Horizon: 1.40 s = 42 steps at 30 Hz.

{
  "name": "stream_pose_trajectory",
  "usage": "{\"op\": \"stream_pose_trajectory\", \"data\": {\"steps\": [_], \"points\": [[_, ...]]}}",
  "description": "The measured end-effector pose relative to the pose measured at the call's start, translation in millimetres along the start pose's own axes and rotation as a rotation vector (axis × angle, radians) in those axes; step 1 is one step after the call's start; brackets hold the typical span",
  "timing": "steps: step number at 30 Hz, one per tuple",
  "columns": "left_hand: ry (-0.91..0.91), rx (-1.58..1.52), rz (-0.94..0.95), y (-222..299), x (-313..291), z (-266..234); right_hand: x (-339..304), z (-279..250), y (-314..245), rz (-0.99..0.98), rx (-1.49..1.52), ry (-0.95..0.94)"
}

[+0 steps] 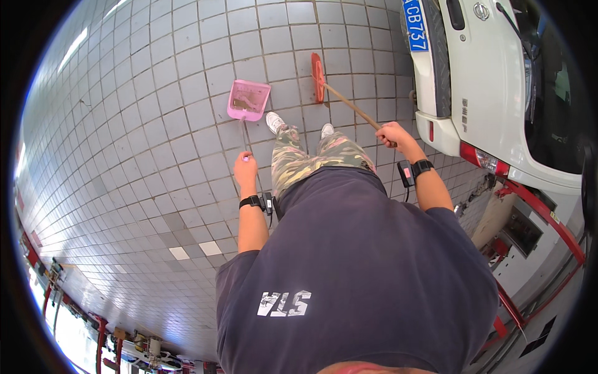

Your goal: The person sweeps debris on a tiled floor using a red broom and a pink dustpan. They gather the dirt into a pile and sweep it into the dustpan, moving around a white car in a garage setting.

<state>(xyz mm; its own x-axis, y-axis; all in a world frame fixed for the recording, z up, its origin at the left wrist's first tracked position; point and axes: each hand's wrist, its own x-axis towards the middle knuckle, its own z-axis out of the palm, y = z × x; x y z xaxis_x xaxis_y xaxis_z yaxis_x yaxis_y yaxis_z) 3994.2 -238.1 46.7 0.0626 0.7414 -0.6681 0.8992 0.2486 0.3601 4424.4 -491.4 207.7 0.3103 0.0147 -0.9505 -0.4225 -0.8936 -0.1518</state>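
Note:
My left hand (245,167) is closed around the handle of a pink dustpan (249,100), whose pan rests on the tiles ahead of my feet. Some brownish dirt shows inside the pan. In my right hand (393,136) is the wooden stick of a broom (352,106). The broom's red head (318,78) touches the floor to the right of the dustpan, with a stretch of tiles between the two. Both fists are wrapped tight, and the far ends of the two handles are mostly hidden by them.
A white vehicle (492,93) with a blue plate stands close on my right, its bumper (436,134) near my right arm. Red metal bars (548,218) run behind it. Grey tiled floor (156,143) spreads to the left. Equipment and red posts (101,340) line the far lower left.

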Motion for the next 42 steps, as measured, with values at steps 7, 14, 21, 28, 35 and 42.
{"op": "stream_pose_trajectory", "data": {"steps": [7, 14, 21, 28, 35, 42], "points": [[0.071, 0.037, 0.034, 26.1, -9.4, -4.8, 74.2, -27.1, 16.8, 0.03, -0.3, 0.291], [0.003, 0.051, -0.044, 30.0, -5.7, -8.4, 147.2, 26.1, -25.2, -0.037, -0.84, 0.2], [0.047, 0.064, -0.022, 29.3, -10.0, -5.7, 90.5, 100.9, -3.7, -0.199, -0.727, 0.079], [0.025, -0.025, -0.008, -20.9, 13.2, 13.6, 54.4, -25.9, 85.0, -0.006, 0.006, -0.023], [0.001, -0.101, -0.055, 14.0, -11.5, 6.4, -1.3, -99.2, 201.7, 0.121, 0.311, 0.025], [-0.005, -0.075, -0.064, 22.6, -10.2, 4.9, 33.0, -129.5, 263.5, 0.161, 0.194, 0.231]]}}
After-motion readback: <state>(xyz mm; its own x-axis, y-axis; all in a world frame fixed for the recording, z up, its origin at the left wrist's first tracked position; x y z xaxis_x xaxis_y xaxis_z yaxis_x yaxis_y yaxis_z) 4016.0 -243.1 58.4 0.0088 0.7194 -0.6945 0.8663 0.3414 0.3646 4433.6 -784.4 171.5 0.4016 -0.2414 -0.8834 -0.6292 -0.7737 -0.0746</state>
